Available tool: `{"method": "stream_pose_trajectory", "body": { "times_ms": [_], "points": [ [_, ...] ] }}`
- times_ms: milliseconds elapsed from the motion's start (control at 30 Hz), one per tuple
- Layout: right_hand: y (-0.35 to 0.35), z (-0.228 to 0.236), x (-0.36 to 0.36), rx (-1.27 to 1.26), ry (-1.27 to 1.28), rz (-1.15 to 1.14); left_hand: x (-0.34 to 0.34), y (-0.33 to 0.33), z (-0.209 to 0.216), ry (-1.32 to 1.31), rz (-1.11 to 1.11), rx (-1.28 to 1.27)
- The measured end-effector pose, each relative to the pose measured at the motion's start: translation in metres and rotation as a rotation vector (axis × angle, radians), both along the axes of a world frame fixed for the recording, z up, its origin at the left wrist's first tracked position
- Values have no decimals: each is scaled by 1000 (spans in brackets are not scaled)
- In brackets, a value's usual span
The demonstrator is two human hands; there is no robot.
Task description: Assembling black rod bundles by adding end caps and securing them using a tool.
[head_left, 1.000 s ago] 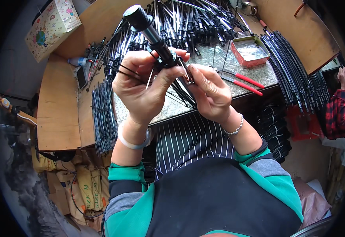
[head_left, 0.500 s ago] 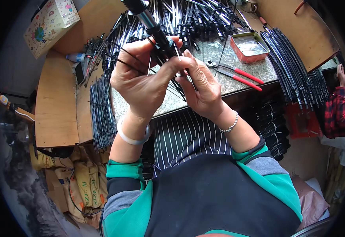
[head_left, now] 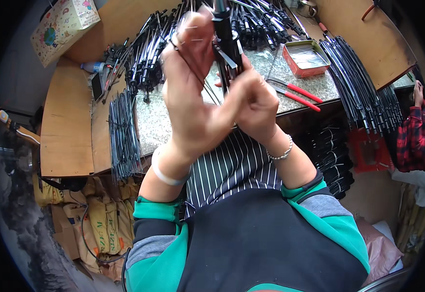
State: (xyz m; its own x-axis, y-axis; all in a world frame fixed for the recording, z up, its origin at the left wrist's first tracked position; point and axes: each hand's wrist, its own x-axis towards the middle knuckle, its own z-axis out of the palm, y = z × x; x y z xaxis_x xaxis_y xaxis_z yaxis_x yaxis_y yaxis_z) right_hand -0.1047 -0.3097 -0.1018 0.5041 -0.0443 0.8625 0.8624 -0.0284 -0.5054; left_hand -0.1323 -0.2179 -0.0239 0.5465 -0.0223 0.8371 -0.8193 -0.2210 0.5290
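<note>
The head view shows, left of centre, thin dark rods (head_left: 124,136) at the edge of the counter (head_left: 154,119), bundled perhaps to keep them in order. Next, the left hand (head_left: 190,107) is raised, its thumb reaching toward the other hand; its fingers are too blurred to tell whether they grip anything. The black shaft (head_left: 228,41) stands at upper centre, between the hands. The right hand (head_left: 257,102) has its fingers clamped round the shaft's lower part, likely to steady it. Rightward, red-handled pliers (head_left: 302,97) and an open tin (head_left: 309,71) lie near that hand, probably for easy reach; beyond hangs another rod bundle (head_left: 361,85) over the edge.
</note>
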Motion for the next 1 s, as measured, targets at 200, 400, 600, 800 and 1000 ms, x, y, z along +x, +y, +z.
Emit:
{"method": "stream_pose_trajectory", "body": {
  "times_ms": [200, 400, 600, 800, 1000],
  "points": [
    [-12, 0, 10, 209, 422, 817, -3, 45, 22, -389, 33, -102],
    [-15, 4, 13, 88, 463, 927, 23, 52, -3, 58, -269, -174],
    [-19, 6, 17, 18, 454, 966, 25, 55, 11, 412, -512, -71],
    [-5, -7, 1, 282, 317, 767, 29, 55, 10, 328, -505, 43],
    [-5, -9, -3, 184, 225, 572, 20, 44, 12, 245, -369, 107]
  ]
}}
